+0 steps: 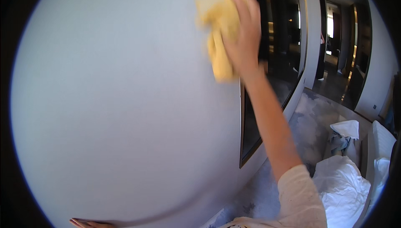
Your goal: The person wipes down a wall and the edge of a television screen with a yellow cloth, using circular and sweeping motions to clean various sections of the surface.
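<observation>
A yellow cloth [221,24] is bunched in my right hand [247,30], raised high against the pale wall [125,102]; hand and cloth are blurred. Beside them, the dark glossy panel in a thin frame [282,40] is partly covered by my wrist and forearm. Low at the left, only the fingers and part of my left hand [91,224] show, close to the wall; nothing is seen in them, and the rest is cut off by the picture's edge.
Crumpled white bedding [341,187] lies at the lower right beside a bed [380,143]. Behind it is a white pillow or folded linen [346,128] with a grey-green cloth [341,142]. Patterned carpet [308,112] runs towards a dark doorway [340,49], where part of a person shows.
</observation>
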`<action>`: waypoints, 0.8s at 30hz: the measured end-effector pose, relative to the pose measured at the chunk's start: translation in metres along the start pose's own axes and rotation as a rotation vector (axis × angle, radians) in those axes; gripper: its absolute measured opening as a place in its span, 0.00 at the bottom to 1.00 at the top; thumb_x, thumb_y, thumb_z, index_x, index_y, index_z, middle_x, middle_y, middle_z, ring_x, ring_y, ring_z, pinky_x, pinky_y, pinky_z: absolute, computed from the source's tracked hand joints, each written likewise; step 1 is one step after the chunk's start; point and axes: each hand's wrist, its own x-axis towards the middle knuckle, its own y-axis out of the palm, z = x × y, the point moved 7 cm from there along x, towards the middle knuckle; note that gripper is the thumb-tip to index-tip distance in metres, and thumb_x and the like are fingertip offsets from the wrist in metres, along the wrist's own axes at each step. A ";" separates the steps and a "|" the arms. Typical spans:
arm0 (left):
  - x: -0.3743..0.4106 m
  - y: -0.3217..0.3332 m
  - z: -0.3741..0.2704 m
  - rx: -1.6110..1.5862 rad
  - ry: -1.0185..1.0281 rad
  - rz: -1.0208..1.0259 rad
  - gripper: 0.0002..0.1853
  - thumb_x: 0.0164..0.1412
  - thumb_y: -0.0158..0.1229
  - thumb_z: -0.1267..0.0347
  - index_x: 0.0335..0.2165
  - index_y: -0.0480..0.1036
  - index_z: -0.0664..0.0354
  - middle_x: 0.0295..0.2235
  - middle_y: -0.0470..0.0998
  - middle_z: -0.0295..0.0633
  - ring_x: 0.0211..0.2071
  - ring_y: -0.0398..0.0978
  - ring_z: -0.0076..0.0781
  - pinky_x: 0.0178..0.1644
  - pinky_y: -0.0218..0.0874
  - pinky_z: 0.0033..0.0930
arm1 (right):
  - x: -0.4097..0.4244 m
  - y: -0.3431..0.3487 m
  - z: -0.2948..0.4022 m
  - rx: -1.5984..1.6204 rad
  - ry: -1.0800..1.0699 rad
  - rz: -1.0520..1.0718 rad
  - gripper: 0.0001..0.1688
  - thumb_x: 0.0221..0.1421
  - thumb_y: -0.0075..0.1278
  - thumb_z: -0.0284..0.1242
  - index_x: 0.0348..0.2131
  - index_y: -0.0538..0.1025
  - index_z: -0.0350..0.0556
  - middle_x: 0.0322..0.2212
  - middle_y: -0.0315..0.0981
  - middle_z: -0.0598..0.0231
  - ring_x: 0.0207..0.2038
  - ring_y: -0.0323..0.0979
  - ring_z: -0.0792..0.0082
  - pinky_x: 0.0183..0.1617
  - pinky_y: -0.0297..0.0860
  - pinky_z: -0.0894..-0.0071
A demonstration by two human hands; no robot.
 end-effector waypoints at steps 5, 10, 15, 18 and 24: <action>-0.001 0.014 -0.008 -0.073 -0.028 -0.003 0.28 0.69 0.32 0.59 0.57 0.57 0.69 0.58 0.55 0.60 0.60 0.53 0.55 0.61 0.44 0.53 | 0.174 0.033 0.010 -0.087 -0.230 -0.173 0.30 0.42 0.53 0.20 0.48 0.68 0.43 0.41 0.66 0.51 0.45 0.63 0.49 0.50 0.62 0.59; -0.003 0.020 -0.012 -0.132 -0.030 -0.007 0.27 0.69 0.33 0.60 0.57 0.58 0.69 0.58 0.56 0.60 0.60 0.54 0.55 0.61 0.45 0.53 | 0.140 0.021 0.044 -0.072 -0.271 -0.447 0.32 0.42 0.56 0.26 0.50 0.67 0.46 0.40 0.67 0.51 0.44 0.64 0.48 0.49 0.62 0.56; 0.000 0.004 -0.007 -0.045 -0.001 -0.004 0.26 0.69 0.34 0.61 0.56 0.58 0.70 0.58 0.56 0.60 0.59 0.54 0.55 0.61 0.46 0.53 | 0.010 0.025 0.056 0.056 -0.100 -0.159 0.38 0.36 0.60 0.25 0.51 0.69 0.56 0.49 0.62 0.52 0.51 0.59 0.47 0.52 0.60 0.56; -0.003 0.007 0.001 -0.067 -0.030 -0.011 0.27 0.69 0.34 0.60 0.56 0.58 0.69 0.58 0.57 0.60 0.59 0.54 0.56 0.61 0.45 0.55 | -0.090 0.002 0.079 0.071 -0.099 -0.100 0.29 0.40 0.60 0.30 0.47 0.74 0.53 0.48 0.65 0.49 0.48 0.65 0.50 0.50 0.61 0.53; -0.004 0.014 0.025 0.045 0.058 -0.001 0.24 0.69 0.31 0.64 0.58 0.55 0.64 0.60 0.55 0.48 0.62 0.51 0.45 0.65 0.45 0.48 | -0.283 -0.051 0.171 0.183 -0.458 0.473 0.25 0.52 0.52 0.36 0.50 0.67 0.77 0.52 0.62 0.70 0.53 0.61 0.66 0.54 0.63 0.62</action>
